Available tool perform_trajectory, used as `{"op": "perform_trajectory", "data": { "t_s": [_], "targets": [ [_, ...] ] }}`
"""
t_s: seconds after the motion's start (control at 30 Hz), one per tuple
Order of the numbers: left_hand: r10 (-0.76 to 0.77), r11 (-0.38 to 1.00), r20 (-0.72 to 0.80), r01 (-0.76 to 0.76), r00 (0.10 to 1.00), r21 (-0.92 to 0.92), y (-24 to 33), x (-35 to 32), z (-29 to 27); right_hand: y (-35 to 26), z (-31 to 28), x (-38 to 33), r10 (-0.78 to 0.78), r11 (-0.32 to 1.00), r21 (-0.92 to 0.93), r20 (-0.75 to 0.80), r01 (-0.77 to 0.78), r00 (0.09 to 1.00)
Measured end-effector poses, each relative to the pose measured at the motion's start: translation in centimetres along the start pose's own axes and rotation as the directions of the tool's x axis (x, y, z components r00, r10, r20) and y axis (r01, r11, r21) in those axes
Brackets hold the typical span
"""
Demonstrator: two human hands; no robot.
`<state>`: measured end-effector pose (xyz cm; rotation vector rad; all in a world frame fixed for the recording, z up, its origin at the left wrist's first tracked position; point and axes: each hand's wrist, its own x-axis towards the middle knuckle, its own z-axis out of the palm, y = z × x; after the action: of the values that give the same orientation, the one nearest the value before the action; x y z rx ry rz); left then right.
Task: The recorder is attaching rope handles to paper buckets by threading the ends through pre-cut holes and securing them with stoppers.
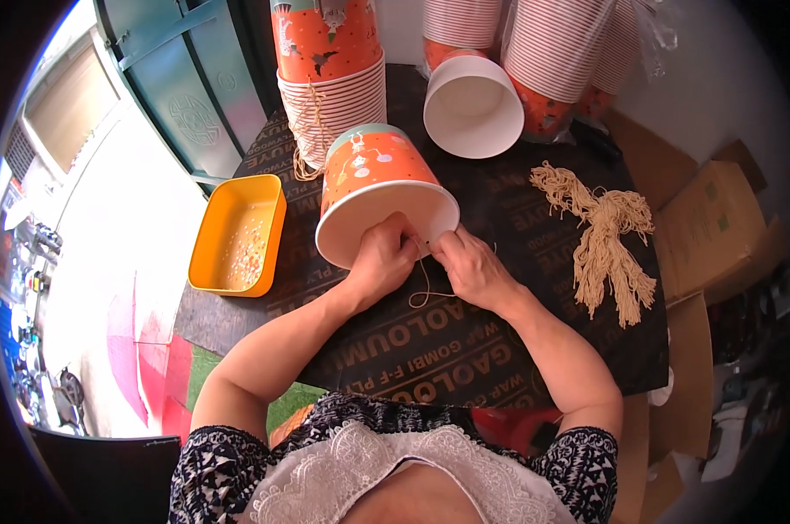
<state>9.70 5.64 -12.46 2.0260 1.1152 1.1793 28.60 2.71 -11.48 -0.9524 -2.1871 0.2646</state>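
An orange paper bucket with a white inside lies tilted on the dark table, its mouth toward me. My left hand reaches into the mouth, fingers closed in a pinch near the rim's lower right. My right hand pinches the rim from outside, thumb and fingers pressed together. A thin beige string hangs in a loop from between the hands and appears held by the left fingertips. Whether it passes through the bucket wall cannot be made out.
A yellow tub with small beads stands left. Behind it rises a stack of orange buckets with strings hanging. A white-mouthed bucket and bagged stacks stand at the back. A bundle of beige strings lies right; cardboard boxes stand beyond the table.
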Motion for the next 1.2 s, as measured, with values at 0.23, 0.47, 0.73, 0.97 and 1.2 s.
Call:
{"op": "perform_trajectory", "data": {
  "t_s": [0.23, 0.47, 0.73, 0.97, 1.2],
  "targets": [
    [-0.088, 0.995, 0.019, 0.087, 0.996, 0.054, 0.5, 0.4, -0.5, 0.0, -0.2, 0.1, -0.016, 0.997, -0.071, 0.036, 0.019, 0.999],
    [-0.01, 0.998, 0.098, 0.015, 0.995, -0.054, 0.1, 0.4, -0.9, 1.0, 0.4, 0.0, -0.034, 0.991, -0.129, -0.023, 0.031, 0.999],
    [-0.177, 0.899, 0.383, 0.307, 0.907, -0.313, 1.9, 1.2, -1.1, 1.5, 0.4, -0.4, 0.06, 0.991, -0.118, 0.011, -0.058, 0.998],
    [-0.002, 0.996, 0.124, 0.012, 0.992, -0.083, 1.1, 0.9, 0.3, 1.4, 0.9, -0.1, 0.071, 0.993, -0.101, 0.019, -0.069, 0.997],
    [-0.011, 0.999, 0.161, 0.017, 0.987, -0.038, 0.9, 0.9, 0.2, 1.4, 0.7, 0.2, 0.095, 0.995, 0.008, -0.054, -0.095, 0.994]
  ]
}}
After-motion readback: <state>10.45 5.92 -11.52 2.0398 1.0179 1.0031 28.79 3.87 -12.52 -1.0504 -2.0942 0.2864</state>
